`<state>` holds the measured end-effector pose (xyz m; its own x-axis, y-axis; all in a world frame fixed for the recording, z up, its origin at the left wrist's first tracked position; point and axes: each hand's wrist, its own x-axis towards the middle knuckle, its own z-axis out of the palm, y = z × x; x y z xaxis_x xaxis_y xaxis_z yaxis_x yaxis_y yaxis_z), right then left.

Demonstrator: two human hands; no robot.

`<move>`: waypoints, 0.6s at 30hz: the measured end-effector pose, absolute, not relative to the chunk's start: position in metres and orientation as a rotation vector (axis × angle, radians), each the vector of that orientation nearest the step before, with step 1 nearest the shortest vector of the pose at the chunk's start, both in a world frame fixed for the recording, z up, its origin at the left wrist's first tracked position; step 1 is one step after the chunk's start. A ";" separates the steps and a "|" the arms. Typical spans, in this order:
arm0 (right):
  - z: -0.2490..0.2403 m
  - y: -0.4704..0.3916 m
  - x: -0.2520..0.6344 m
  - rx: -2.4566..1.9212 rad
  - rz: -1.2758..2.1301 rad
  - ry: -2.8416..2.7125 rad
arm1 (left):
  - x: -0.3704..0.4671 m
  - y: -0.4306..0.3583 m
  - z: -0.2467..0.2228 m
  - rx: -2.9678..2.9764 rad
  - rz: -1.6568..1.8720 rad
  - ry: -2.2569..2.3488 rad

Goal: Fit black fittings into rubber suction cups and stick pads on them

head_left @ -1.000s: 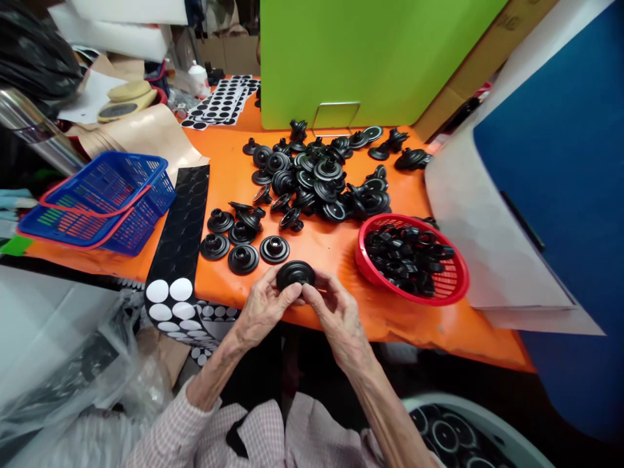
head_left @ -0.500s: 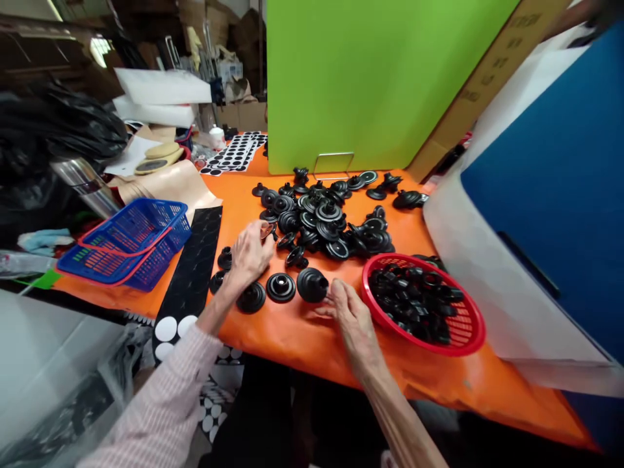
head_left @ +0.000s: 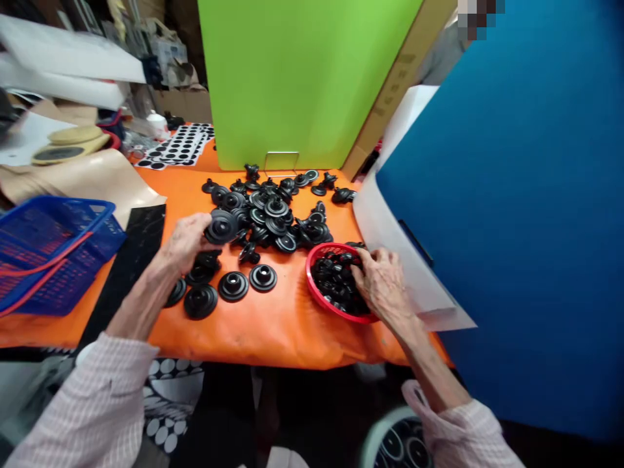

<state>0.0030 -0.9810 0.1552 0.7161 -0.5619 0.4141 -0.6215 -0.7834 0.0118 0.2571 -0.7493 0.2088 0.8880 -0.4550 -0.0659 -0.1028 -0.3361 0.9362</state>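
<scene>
My left hand [head_left: 188, 240] grips a black stepped round disc [head_left: 221, 226] by its edge, above the table's left side. Below it, several similar black discs lie near the front, among them one with a raised hollow centre [head_left: 233, 286] and another beside it [head_left: 263, 277]. A heap of black discs with stems [head_left: 275, 208] fills the middle of the table. On the right, my right hand [head_left: 383, 279] reaches over the rim of a red plastic basket [head_left: 316, 296]. Its curled fingers are among small black parts [head_left: 338, 276]; the fingertips are partly hidden.
A green board [head_left: 312, 84] stands behind the heap, with a wire stand [head_left: 281, 164] at its foot. A large blue panel [head_left: 511, 214] rises on the right. At left are a blue basket [head_left: 63, 279] and a black strip [head_left: 141, 237]. Below sits a pale bucket [head_left: 373, 439].
My left hand has lifted a disc from the heap's left side. My right hand has left the disc at the front and moved into the red basket. The view has swung right.
</scene>
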 end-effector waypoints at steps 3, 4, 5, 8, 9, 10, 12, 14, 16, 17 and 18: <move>0.152 -0.992 0.009 2.739 0.431 -0.884 | 0.206 -0.723 0.198 1.354 -0.840 -0.190; 0.154 -0.990 0.009 2.735 0.424 -0.883 | 0.190 -0.716 0.190 1.265 -0.915 -0.120; 0.158 -0.986 0.009 2.741 0.449 -0.885 | 0.176 -0.709 0.181 1.199 -0.959 -0.059; 0.172 -0.952 0.004 2.892 0.747 -0.847 | 0.143 -0.698 0.157 1.124 -0.968 0.020; 0.175 -0.934 0.002 3.000 0.887 -0.804 | 0.136 -0.698 0.152 1.122 -0.940 0.019; 0.176 -0.914 0.002 3.140 1.012 -0.735 | 0.131 -0.698 0.148 1.128 -0.908 0.011; 0.174 -0.872 0.003 3.482 1.065 -0.605 | 0.124 -0.701 0.144 1.161 -0.859 -0.019; 0.165 -0.837 0.006 3.656 1.116 -0.609 | 0.119 -0.704 0.143 1.207 -0.832 -0.067; 0.154 -0.816 0.010 3.732 1.149 -0.714 | 0.115 -0.705 0.143 1.245 -0.812 -0.115; 0.149 -0.811 0.012 3.752 1.155 -0.766 | 0.114 -0.705 0.143 1.259 -0.804 -0.134; 0.146 -0.808 0.014 3.771 1.150 -0.795 | 0.113 -0.704 0.142 1.269 -0.800 -0.149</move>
